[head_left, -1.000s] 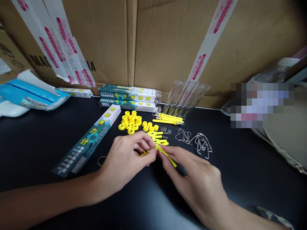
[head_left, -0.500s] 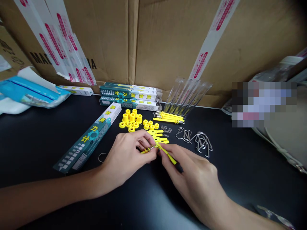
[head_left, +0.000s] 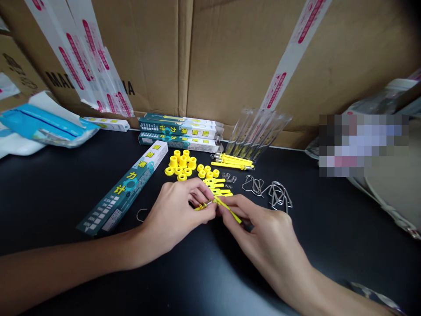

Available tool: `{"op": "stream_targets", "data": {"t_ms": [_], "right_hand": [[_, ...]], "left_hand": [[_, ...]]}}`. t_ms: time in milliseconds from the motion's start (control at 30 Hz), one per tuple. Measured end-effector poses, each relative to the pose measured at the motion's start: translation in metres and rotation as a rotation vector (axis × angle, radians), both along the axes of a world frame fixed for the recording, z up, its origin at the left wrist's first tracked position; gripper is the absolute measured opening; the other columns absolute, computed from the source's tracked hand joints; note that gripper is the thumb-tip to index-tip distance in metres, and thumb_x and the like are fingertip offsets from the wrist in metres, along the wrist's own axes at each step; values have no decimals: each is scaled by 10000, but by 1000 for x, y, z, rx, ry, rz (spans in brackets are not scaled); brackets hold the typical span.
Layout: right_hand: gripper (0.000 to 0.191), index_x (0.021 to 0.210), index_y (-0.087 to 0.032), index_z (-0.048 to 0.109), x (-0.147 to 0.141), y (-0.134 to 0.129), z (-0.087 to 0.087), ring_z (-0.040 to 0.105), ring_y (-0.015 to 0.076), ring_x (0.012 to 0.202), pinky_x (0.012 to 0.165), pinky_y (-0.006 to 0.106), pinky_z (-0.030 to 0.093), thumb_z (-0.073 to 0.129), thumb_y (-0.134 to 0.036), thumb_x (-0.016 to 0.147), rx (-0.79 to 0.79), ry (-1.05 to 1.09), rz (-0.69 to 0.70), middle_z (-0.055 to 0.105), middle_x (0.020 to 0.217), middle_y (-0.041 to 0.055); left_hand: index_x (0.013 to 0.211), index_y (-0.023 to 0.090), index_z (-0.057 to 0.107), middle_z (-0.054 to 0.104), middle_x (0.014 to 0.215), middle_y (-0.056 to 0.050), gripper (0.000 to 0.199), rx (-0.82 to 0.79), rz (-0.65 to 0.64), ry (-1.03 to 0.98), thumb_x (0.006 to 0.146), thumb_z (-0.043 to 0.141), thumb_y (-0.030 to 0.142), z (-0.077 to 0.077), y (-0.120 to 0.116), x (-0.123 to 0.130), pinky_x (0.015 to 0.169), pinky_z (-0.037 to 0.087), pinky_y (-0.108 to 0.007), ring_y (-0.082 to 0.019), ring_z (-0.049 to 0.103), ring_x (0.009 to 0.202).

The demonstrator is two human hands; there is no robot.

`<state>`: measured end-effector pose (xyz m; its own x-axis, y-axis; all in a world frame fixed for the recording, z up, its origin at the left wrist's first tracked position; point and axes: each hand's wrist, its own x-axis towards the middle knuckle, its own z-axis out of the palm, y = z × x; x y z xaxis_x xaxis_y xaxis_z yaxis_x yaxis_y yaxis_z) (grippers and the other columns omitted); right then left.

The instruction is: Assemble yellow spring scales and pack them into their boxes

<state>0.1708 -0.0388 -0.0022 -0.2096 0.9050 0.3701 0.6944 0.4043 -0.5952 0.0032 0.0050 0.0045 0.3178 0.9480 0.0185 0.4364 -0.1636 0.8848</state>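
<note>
My left hand (head_left: 184, 204) is closed around a yellow rod with a metal spring (head_left: 206, 205), its far part hidden in the palm. Between the thumb and fingers of my right hand (head_left: 263, 224) is a flat yellow plastic strip (head_left: 233, 211), tilted down to the right. The strip's upper end meets the end of the spring rod where my fingertips come together; the exact joint is too small to make out. Just beyond my fingers lie several flat yellow plastic pieces (head_left: 219, 186) and small loose springs (head_left: 229, 177).
Yellow flanged caps (head_left: 173, 161), small yellow rings (head_left: 201, 174), yellow rods (head_left: 233, 163) and bent wire hooks (head_left: 279, 195) lie behind my hands. A long printed box (head_left: 131, 184) is at left, stacked boxes (head_left: 177, 140) and clear tubes (head_left: 258, 134) by the cardboard (head_left: 223, 66). A bag (head_left: 391, 193) stands right.
The yellow strip in my right hand has turned slightly, and the right hand has shifted a little. My left hand keeps its grip. The whole view has moved marginally.
</note>
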Motion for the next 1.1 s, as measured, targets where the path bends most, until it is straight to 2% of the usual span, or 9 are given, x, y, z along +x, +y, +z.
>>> {"op": "stream_targets", "data": {"t_ms": [200,433,533,667,767,833,967,1100], "right_hand": [[158,886,-204,692,2,1,0,742,187,621,513,231,506,545,-163,930,-104,68,-3,759,720,-7],[176,955,-207,720,7,5,-1,762,197,700,572,240,553,544,-215,941,-237,175,15,806,852,25],[163,985,-205,723,8,7,-2,717,161,623,561,225,535,569,-246,948,-290,241,30,785,801,12],[173,1003,-198,714,8,7,-2,574,113,493,475,199,455,593,-312,957,-385,356,54,698,675,-22],[213,1034,-195,706,8,6,-3,513,108,484,496,212,444,575,-352,973,-428,399,81,644,653,-32],[229,1053,-192,702,9,5,-4,516,113,495,517,223,442,558,-357,984,-424,388,91,617,638,-35],[247,1049,-190,688,11,3,-5,528,120,509,541,238,414,493,-339,1016,-390,335,99,559,579,-50],[200,1040,-202,608,11,2,-4,486,124,507,519,239,384,494,-363,1009,-441,382,84,565,582,-60]], "left_hand": [[742,189,641,709,681,25,64,21,13,-12,746,703,176,2,-1,-1,590,518,-216,-135,685,636],[806,221,520,665,657,48,204,-32,36,-92,744,707,166,-1,-2,0,580,564,-236,-150,689,630],[798,232,469,637,645,60,233,-39,26,-116,755,690,173,-3,-2,-1,555,584,-251,-141,668,574],[763,227,470,603,685,53,206,-60,10,-159,764,676,214,-5,-2,-2,511,604,-258,-132,634,575],[757,226,476,564,700,61,199,-94,7,-180,761,675,223,-6,-3,-3,454,577,-227,-117,594,566],[750,224,471,562,701,63,196,-68,4,-156,774,665,210,-7,-3,-3,478,560,-214,-110,591,570],[740,221,468,583,709,58,190,52,5,-81,798,644,181,-8,-3,-4,637,571,-242,-128,652,667],[719,229,432,563,687,64,226,105,5,-51,803,639,192,-7,-4,-3,650,570,-254,-146,681,688]]}}
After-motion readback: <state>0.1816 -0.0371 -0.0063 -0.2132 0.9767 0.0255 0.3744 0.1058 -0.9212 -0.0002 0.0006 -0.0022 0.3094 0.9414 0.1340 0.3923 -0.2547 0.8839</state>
